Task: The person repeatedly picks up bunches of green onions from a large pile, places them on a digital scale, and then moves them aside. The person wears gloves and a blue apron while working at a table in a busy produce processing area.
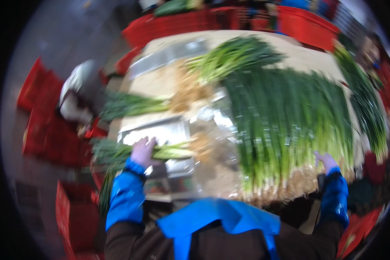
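My left hand (pixel 143 152), in a pale purple glove, is laid across a bunch of green onions (pixel 174 151), with its fingers on the far side and thumb on the near side. The bunch's tan roots (pixel 201 148) point right, and a shiny, pale flat sheet or tray (pixel 159 130) shows behind it. At the right, my right hand (pixel 325 161), gloved alike, touches or hovers over the lower white ends of a broad row of green onions (pixel 286 113). Motion blur hides how its fingers are closed. The row's roots (pixel 289 191) lie along the table's near edge.
More green onion bunches lie on the pale table (pixel 308 61), at the back (pixel 237 58) and left (pixel 136 105). Clear plastic film (pixel 172 57) covers the back left. Red crates (pixel 307 26) surround the table. A person (pixel 79 87) bends down at the left.
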{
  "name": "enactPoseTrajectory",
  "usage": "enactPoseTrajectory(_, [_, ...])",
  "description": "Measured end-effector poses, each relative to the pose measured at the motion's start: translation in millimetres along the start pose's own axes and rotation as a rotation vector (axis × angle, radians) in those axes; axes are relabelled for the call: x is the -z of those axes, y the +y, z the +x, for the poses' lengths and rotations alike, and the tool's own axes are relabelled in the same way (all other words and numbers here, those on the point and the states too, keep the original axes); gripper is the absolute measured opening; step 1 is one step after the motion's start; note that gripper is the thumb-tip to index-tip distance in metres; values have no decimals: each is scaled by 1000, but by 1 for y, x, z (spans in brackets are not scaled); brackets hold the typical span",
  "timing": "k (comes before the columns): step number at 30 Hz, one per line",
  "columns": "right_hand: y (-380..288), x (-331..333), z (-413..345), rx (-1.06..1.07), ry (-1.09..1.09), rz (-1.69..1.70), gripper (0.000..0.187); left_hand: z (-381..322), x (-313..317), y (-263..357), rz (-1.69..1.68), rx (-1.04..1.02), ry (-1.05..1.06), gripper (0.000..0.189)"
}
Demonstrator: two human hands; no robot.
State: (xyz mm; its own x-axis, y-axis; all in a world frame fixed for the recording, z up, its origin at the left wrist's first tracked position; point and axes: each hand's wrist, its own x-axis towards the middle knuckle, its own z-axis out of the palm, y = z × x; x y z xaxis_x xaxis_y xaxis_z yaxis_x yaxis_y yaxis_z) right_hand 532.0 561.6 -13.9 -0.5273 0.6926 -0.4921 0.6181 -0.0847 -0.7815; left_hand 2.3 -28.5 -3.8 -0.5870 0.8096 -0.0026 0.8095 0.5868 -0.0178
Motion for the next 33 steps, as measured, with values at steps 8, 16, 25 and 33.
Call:
enactPoseTrajectory(8, [-145,-170,-117,206,-83,382,32,-62,26,-44,-145,239,174,130])
enactPoseTrajectory(16, [-267,-275,-205,444,-339,298,44,-181,54,-128,-353,477,637,101])
enactPoseTrajectory(25, [-355,-404,-177,518,-789,-176,36,-191,89,-113,-1023,208,596,82])
enactPoseTrajectory(33, [-352,-487,-122,1201,-823,-856,44,-142,92,-112,-2095,-44,638,95])
